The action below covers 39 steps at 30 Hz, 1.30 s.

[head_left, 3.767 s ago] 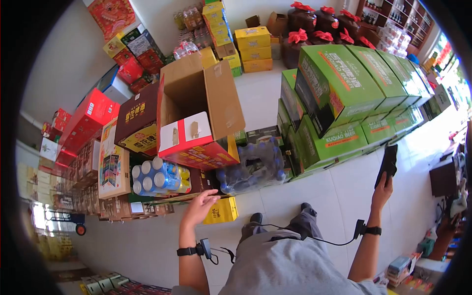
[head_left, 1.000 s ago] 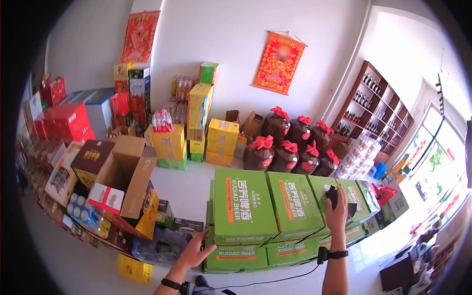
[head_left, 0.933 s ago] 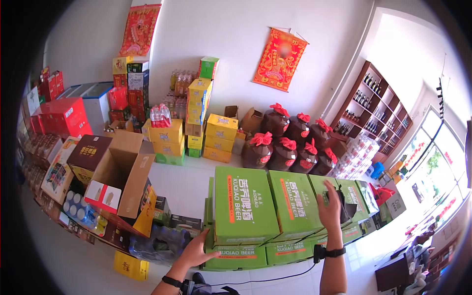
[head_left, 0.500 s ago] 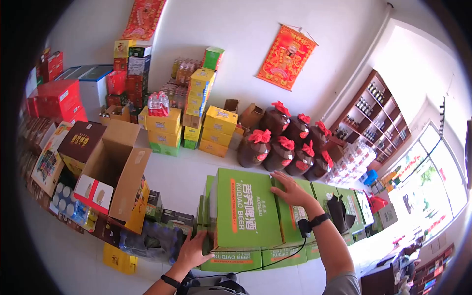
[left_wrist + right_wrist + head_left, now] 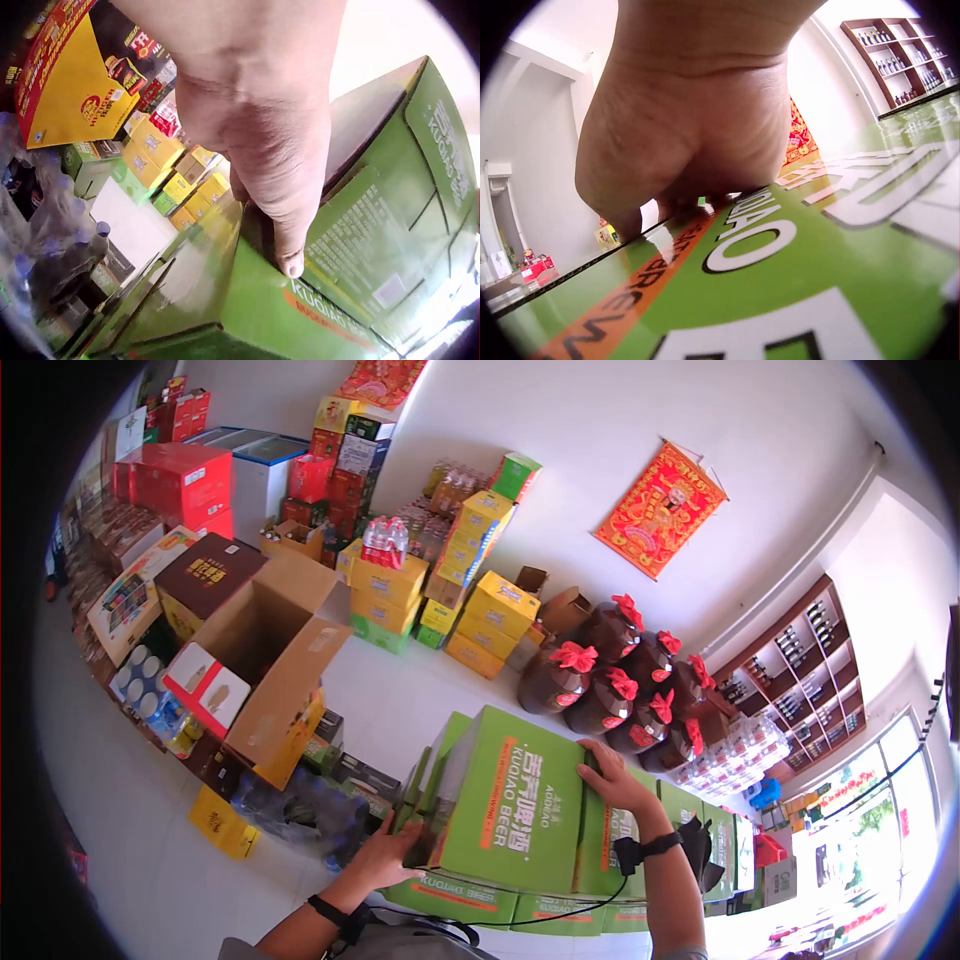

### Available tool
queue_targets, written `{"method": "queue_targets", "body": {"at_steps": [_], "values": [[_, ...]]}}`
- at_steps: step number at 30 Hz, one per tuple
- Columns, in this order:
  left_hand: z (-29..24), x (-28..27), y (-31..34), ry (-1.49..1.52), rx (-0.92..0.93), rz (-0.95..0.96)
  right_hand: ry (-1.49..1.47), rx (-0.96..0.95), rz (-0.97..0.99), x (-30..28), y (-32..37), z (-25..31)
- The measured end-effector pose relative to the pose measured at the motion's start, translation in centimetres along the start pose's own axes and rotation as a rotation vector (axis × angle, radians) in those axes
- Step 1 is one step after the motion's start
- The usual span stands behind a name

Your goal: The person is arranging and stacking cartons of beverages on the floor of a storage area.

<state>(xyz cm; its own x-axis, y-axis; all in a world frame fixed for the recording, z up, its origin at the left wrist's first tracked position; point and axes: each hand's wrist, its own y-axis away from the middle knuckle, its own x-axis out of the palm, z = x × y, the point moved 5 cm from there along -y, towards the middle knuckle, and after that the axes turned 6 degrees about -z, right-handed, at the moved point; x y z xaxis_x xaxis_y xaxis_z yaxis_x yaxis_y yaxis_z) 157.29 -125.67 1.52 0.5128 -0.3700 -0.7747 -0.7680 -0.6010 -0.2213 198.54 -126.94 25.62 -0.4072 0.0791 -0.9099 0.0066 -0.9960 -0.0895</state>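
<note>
A green carton of Kuqiao Beer (image 5: 535,800) lies on top of a stack of like cartons in front of me. My left hand (image 5: 385,857) grips its near left corner. In the left wrist view the thumb (image 5: 289,251) presses at the seam by the lower carton (image 5: 255,300), and the other fingers are hidden behind the hand. My right hand (image 5: 620,785) rests on the carton's far right top edge, fingers spread. Its palm is close over printed green cardboard (image 5: 780,285) in the right wrist view. A limp black item (image 5: 697,850) lies on the cartons right of my right wrist.
To the left stands a tall opened cardboard box (image 5: 275,650) beside wrapped cans (image 5: 140,680) and shrink-wrapped bottles (image 5: 300,815). A yellow box (image 5: 222,822) is on the floor. Dark jars with red cloth tops (image 5: 555,680) stand beyond the stack. A cable (image 5: 540,915) runs between my wrists.
My right hand has put the black item down on the cartons and moved left onto the front carton's edge. The left hand came from beside the yellow box to this carton. The view has turned.
</note>
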Motion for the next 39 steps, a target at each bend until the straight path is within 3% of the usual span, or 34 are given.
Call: {"method": "queue_targets", "body": {"at_steps": [5,6,9,13,16,22,23,26,29,31,35,36,37,39], "values": [[-0.2,-0.1,-0.4,0.003,-0.035,0.047,0.029,-0.041,-0.025,-0.5,0.2,0.8],[-0.3,-0.5,-0.5,0.052,-0.071,0.065,0.016,0.020,0.052,-1.2,0.4,1.3],[0.3,-1.6,-1.0,0.136,-0.151,0.245,-0.145,0.153,-0.002,-3.2,2.8,0.9],[-1.6,-7.5,-1.7,0.233,-0.191,0.133,-0.023,0.099,-0.076,-10.5,9.5,2.0],[-4.2,-13.3,-2.5,0.179,-0.204,-0.027,-0.024,0.201,-0.187,-15.0,16.1,0.1],[-12.1,-21.6,-5.0,0.268,-0.200,-0.495,0.101,0.542,-0.392,-16.5,27.8,-8.3],[-14.2,-22.0,-5.8,0.240,-0.173,-0.476,0.094,0.548,-0.401,-16.2,28.9,-8.5],[-20.3,-21.5,-8.5,0.150,-0.056,-0.365,0.103,0.545,-0.440,-14.9,31.8,-8.6],[-26.4,-18.0,-11.3,-0.074,0.227,-0.187,0.060,0.482,-0.429,-12.7,32.4,-7.9],[-27.8,-15.0,-12.6,-0.131,0.271,-0.073,0.265,0.415,-0.436,-10.5,32.7,-8.7],[-30.3,-11.2,-13.4,-0.162,0.201,0.016,-0.140,0.089,-0.341,-9.9,33.8,-5.2],[-31.6,-11.1,-13.5,-0.347,0.340,-0.090,-0.320,0.037,-0.288,-9.7,34.6,-4.5],[-31.7,-10.6,-13.6,-0.281,0.322,-0.097,-0.392,0.079,-0.294,-9.8,35.8,-4.4],[-30.9,-9.8,-13.2,-0.154,0.263,-0.118,-0.454,0.369,-0.262,-13.3,38.8,-5.6]]}}
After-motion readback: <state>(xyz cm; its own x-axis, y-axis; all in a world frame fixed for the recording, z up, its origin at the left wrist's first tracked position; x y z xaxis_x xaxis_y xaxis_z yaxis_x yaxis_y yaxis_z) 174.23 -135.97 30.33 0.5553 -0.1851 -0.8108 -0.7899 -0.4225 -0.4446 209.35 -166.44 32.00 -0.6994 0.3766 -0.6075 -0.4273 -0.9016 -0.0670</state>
